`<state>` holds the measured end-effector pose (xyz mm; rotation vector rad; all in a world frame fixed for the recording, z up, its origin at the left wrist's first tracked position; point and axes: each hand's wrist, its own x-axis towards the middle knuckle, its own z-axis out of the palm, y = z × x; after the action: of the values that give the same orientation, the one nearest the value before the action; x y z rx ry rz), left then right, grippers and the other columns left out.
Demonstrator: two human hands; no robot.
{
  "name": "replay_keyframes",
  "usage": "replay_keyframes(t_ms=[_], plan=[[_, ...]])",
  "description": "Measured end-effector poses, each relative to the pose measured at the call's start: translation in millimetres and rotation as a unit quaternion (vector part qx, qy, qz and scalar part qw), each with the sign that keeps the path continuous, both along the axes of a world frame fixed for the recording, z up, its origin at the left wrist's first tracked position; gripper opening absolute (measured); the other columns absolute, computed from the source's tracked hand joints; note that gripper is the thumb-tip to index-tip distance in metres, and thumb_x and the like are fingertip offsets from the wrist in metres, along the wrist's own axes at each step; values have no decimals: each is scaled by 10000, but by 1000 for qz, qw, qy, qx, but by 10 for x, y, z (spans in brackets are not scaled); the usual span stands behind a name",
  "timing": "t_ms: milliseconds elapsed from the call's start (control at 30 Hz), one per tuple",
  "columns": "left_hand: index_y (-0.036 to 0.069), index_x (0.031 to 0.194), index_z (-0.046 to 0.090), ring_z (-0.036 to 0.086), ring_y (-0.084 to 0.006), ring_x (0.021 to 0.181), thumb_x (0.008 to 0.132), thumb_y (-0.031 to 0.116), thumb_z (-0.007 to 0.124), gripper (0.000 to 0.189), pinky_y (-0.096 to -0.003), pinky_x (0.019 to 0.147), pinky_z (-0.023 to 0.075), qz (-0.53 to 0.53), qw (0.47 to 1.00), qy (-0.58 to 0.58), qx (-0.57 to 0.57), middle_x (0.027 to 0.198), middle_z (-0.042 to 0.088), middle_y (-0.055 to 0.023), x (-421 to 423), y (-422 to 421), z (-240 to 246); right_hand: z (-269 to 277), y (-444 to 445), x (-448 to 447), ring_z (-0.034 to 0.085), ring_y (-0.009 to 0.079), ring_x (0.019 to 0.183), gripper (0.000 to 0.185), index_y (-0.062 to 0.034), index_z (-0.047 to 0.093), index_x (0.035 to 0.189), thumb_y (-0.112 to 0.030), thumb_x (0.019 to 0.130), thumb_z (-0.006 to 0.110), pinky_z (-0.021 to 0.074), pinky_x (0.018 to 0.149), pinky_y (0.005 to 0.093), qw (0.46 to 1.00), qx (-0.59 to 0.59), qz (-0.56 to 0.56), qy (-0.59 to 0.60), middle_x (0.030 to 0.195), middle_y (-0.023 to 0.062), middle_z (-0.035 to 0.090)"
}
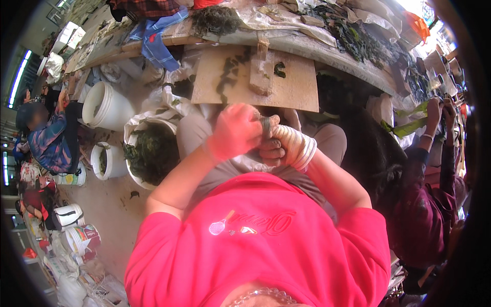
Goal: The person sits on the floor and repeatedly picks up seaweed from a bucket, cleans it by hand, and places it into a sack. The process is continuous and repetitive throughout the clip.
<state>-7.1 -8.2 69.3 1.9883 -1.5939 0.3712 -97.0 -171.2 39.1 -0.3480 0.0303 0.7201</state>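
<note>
My left hand (237, 130), in a thin pinkish glove and slightly blurred, is closed in front of my lap. Close against it is my right hand (285, 144), wearing a white striped knit glove that leaves the soiled fingers bare. A dark green strip of what looks like kelp (266, 127) is pinched between the two hands, wrapped near my right fingers. Just beyond them lies a wooden board (295, 92) with wet dark streaks. On it stand a wooden block with an upright post (262, 75) and a small curled piece of kelp (279, 70).
A white bucket lined with a sack (132, 153) holds dark kelp (153, 153) at my left. More white buckets (111, 103) stand beyond it. A long bench (356, 65) runs across the front, bearing kelp and sacks. Co-workers sit on the left (51, 134) and right (422, 215).
</note>
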Motion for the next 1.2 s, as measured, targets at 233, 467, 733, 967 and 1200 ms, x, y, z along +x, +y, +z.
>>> replay_keyframes(t_ms=[233,467,733,967,1200], plan=[[160,954,704,527,-241,947,605,177,723,350,-329,734,464,82,970,108,-203,1126,560,-80,-18,39,37,345,306,54,492,70,621,80,-92,562,874,-119,822,617,418,542,232,955,-70,-287,-35,765,-27,529],[-10,1103,605,562,-80,821,900,94,539,237,-171,674,470,52,727,635,-255,1104,567,-74,-116,-26,-67,410,367,80,547,197,673,216,-44,575,913,31,711,566,457,603,315,334,-703,-475,-410,720,44,539],[-8,1106,566,488,-62,808,875,12,499,241,-176,683,418,6,856,497,-143,1043,580,-44,63,-19,59,341,211,54,484,88,573,110,-65,626,925,-142,861,582,396,537,218,735,-546,-353,-193,672,-13,541],[-19,892,547,448,-54,785,797,-63,433,156,-189,673,401,88,856,478,-176,1100,565,-43,-11,-138,-16,314,366,49,435,60,494,156,-68,610,885,-222,884,581,358,474,209,770,-398,-496,-61,610,-28,517],[24,840,564,574,-300,862,664,37,627,187,-335,742,486,94,983,79,-139,1086,555,-160,51,-158,-123,439,298,52,516,91,756,236,-13,570,1066,-90,844,598,447,679,239,692,-605,-355,-173,865,35,602]])
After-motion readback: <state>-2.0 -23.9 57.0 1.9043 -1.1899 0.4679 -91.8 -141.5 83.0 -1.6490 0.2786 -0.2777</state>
